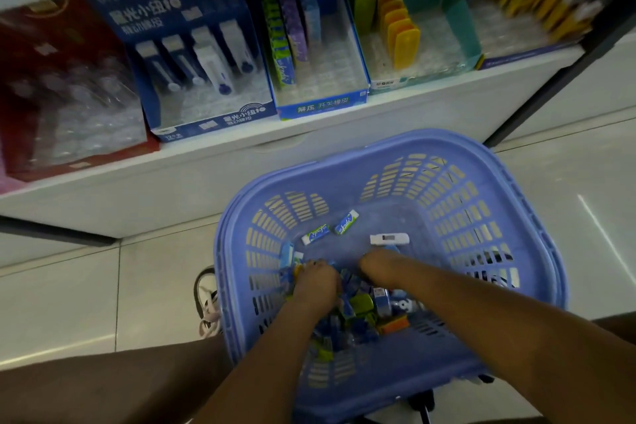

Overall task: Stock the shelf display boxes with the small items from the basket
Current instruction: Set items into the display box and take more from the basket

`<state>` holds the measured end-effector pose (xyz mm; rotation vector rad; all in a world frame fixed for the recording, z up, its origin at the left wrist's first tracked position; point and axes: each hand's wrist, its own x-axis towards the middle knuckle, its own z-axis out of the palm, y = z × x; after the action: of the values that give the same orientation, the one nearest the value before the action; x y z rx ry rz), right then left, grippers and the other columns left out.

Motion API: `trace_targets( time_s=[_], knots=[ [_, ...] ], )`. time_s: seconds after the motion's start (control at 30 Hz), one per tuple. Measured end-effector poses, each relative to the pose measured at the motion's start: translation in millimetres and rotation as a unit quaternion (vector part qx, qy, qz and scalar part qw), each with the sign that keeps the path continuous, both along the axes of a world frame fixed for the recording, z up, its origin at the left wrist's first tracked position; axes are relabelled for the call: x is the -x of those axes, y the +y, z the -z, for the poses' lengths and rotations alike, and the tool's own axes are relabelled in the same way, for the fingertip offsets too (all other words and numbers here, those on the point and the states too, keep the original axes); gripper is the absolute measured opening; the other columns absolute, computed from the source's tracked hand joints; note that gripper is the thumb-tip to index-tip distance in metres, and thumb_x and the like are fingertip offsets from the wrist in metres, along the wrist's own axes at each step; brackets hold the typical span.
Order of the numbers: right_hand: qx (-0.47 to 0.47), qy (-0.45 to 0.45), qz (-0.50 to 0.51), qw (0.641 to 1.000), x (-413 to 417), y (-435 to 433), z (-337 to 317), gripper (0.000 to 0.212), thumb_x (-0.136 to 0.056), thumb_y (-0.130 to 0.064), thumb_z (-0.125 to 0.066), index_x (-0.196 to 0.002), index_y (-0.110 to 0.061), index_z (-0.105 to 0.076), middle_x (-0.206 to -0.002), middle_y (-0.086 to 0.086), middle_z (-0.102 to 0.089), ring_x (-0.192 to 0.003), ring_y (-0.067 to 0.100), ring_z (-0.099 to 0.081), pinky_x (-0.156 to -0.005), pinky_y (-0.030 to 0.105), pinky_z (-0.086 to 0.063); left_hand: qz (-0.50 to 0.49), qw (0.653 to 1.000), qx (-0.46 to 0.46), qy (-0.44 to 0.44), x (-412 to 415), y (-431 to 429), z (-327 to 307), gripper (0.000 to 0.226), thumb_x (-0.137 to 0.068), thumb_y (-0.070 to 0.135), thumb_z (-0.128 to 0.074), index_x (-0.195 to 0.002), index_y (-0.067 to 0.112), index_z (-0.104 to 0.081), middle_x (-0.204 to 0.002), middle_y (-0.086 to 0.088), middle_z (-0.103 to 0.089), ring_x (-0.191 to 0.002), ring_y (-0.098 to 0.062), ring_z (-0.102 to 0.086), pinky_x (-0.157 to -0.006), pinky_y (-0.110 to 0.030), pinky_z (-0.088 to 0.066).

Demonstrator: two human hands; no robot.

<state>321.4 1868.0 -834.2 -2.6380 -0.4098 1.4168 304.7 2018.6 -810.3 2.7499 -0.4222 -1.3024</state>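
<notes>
A lilac plastic basket (516, 217) sits on the floor below the shelf, holding a heap of small blue, green and orange erasers (361, 313). Both my hands reach down into that heap. My left hand (316, 280) has its fingers curled into the pile, apparently around some erasers. My right hand (382, 267) is bent downward, its fingers buried and hidden. Two loose blue-green erasers (330, 227) and a white one (389, 238) lie on the basket floor. On the shelf stands the blue "kada" display box (323, 103), partly filled at its left.
Left of it stands a dark blue box (206, 120) of white pen-type erasers and a red box (79, 148). To the right are a teal box (413, 45) with orange and green items and yellow items (543, 0). A shoe (206, 299) is beside the basket.
</notes>
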Motion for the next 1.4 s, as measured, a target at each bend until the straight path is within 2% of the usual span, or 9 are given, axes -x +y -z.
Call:
trace_targets(
  time_s=[0.1, 0.2, 0.33, 0.43, 0.53, 0.7, 0.93, 1.13, 1.4],
  knots=[
    [-0.003, 0.028, 0.020, 0.999, -6.1, -12.7, -7.1, 0.018, -0.089, -0.005, -0.056, -0.071, -0.008, -0.054, -0.069, 0.006, -0.050, -0.078, 0.023, -0.053, -0.083, 0.035, -0.044, -0.088, 0.992, 0.059, 0.075, -10.5, -0.2, -11.5, 0.017, -0.080, 0.028, -0.074, -0.072, 0.014, -0.070, -0.078, -0.012, -0.060, -0.074, -0.027, -0.058, -0.064, -0.031, -0.048],
    [-0.097, 0.024, 0.115, 0.988, -32.7, -25.0, -33.9, 0.011, -0.083, -0.006, -0.066, -0.089, 0.000, -0.072, -0.081, 0.017, -0.070, -0.074, 0.019, -0.060, -0.067, 0.025, -0.047, -0.218, 0.960, 0.169, 0.050, -26.0, 7.5, -32.1, 0.035, -0.077, 0.016, -0.074, -0.058, 0.019, -0.045, -0.060, 0.002, -0.044, -0.054, -0.011, -0.041, -0.049, -0.022, -0.031],
    [-0.250, 0.081, 0.231, 0.937, -73.0, -31.5, -107.9, 0.022, -0.084, -0.005, -0.068, -0.105, 0.002, -0.068, -0.056, -0.008, -0.066, -0.049, 0.000, -0.059, -0.055, 0.013, -0.048, -0.321, 0.905, 0.279, 0.027, -59.0, 13.0, -78.5, 0.024, -0.072, 0.007, -0.076, -0.063, 0.015, -0.055, -0.062, -0.002, -0.055, -0.058, -0.011, -0.052, -0.056, -0.025, -0.044],
    [-0.348, 0.096, 0.259, 0.896, -90.2, -36.0, -167.5, 0.019, -0.086, -0.002, -0.064, -0.105, -0.001, -0.066, -0.060, -0.009, -0.069, -0.054, -0.001, -0.061, -0.056, 0.011, -0.049, -0.417, 0.811, 0.409, 0.033, -78.3, 12.0, -114.7, 0.015, -0.078, 0.004, -0.071, -0.074, 0.011, -0.058, -0.070, -0.007, -0.061, -0.067, -0.017, -0.062, -0.068, -0.027, -0.055],
    [-0.452, 0.058, 0.294, 0.841, -97.7, -40.8, -220.8, 0.017, -0.086, 0.003, -0.060, -0.099, -0.007, -0.066, -0.065, -0.005, -0.069, -0.057, 0.002, -0.063, -0.057, 0.012, -0.051, -0.477, 0.693, 0.540, 0.007, -89.1, 7.2, -151.1, 0.009, -0.086, 0.009, -0.061, -0.078, 0.013, -0.062, -0.062, 0.000, -0.064, -0.060, -0.014, -0.062, -0.061, -0.025, -0.053],
    [-0.542, -0.204, 0.364, 0.730, -121.1, -42.1, -270.5, 0.018, -0.086, 0.002, -0.061, -0.096, -0.013, -0.065, -0.070, -0.004, -0.067, -0.058, 0.003, -0.063, -0.063, 0.014, -0.053, -0.528, 0.554, 0.644, -0.022, -94.2, -1.3, -197.3, 0.023, -0.094, 0.019, -0.052, -0.080, 0.011, -0.069, -0.058, 0.002, -0.049, -0.045, -0.010, -0.048, -0.048, -0.022, -0.047],
    [-0.379, -0.472, 0.294, 0.740, -192.5, -21.9, -276.8, 0.022, -0.081, -0.008, -0.071, -0.101, -0.001, -0.066, -0.089, 0.004, -0.065, -0.070, 0.003, -0.057, -0.066, 0.001, -0.042, -0.534, 0.558, 0.635, -0.029, -92.3, 0.8, -210.3, 0.031, -0.098, 0.033, -0.045, -0.084, 0.015, -0.066, -0.047, 0.007, -0.041, -0.038, -0.008, -0.028, -0.037, -0.017, -0.029],
    [-0.290, -0.465, 0.215, 0.809, -226.5, 1.9, -267.4, 0.021, -0.083, -0.010, -0.068, -0.104, -0.008, -0.067, -0.099, 0.005, -0.068, -0.087, 0.010, -0.058, -0.078, 0.011, -0.043, -0.558, 0.551, 0.620, -0.031, -101.0, 11.6, -201.9, 0.031, -0.098, 0.036, -0.046, -0.087, 0.014, -0.065, -0.048, 0.007, -0.043, -0.038, -0.007, -0.031, -0.038, -0.019, -0.031],
    [-0.408, -0.381, 0.263, 0.787, -196.7, 6.2, -271.6, 0.017, -0.079, -0.004, -0.072, -0.088, -0.015, -0.063, -0.083, 0.000, -0.062, -0.072, 0.009, -0.054, -0.072, 0.014, -0.048, -0.589, 0.513, 0.624, -0.032, -113.1, 19.2, -191.9, 0.031, -0.097, 0.034, -0.047, -0.082, 0.015, -0.066, -0.047, 0.007, -0.044, -0.038, -0.007, -0.031, -0.038, -0.017, -0.030]
  ],
)
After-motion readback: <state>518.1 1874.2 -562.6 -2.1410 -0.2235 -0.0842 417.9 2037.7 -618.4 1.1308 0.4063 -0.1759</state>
